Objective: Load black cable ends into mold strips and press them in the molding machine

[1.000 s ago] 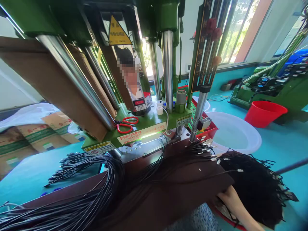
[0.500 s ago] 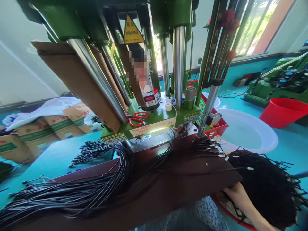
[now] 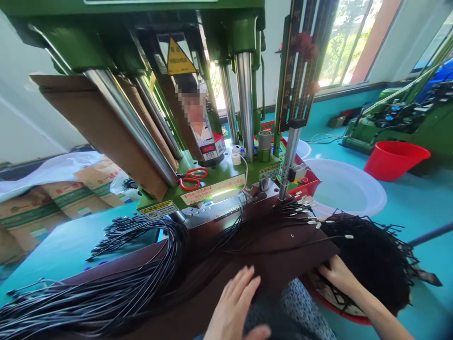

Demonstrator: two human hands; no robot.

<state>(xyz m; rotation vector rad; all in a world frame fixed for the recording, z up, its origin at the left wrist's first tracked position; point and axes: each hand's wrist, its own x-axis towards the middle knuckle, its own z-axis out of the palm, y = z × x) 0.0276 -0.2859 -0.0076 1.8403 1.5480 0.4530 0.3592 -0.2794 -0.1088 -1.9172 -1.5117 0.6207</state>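
My left hand point(image 3: 234, 302) is over the near edge of the dark brown board point(image 3: 262, 264), fingers stretched out and thumb apart, holding nothing. At the right, my right hand point(image 3: 338, 274) reaches below the board's corner, beside a big heap of black cords point(image 3: 368, 264) in a red tub point(image 3: 348, 317). Its fingertips are hidden, so what they touch cannot be made out. A thick bundle of black cables point(image 3: 116, 283) lies across the board's left side. More black cables with white connectors point(image 3: 300, 205) lie at the board's far right.
Behind the board stands a green press point(image 3: 226, 172) with steel columns; red-handled scissors point(image 3: 193, 179) rest on it. Cardboard point(image 3: 102, 132) leans on its left column. A wide white basin point(image 3: 348, 189) and a red bucket point(image 3: 392, 160) are on the floor at right, paper sacks point(image 3: 60, 198) at left.
My left hand has come into view from below, over the near edge of the board. My right hand stays low by the tub. The view has shifted, so the scene sits further left.
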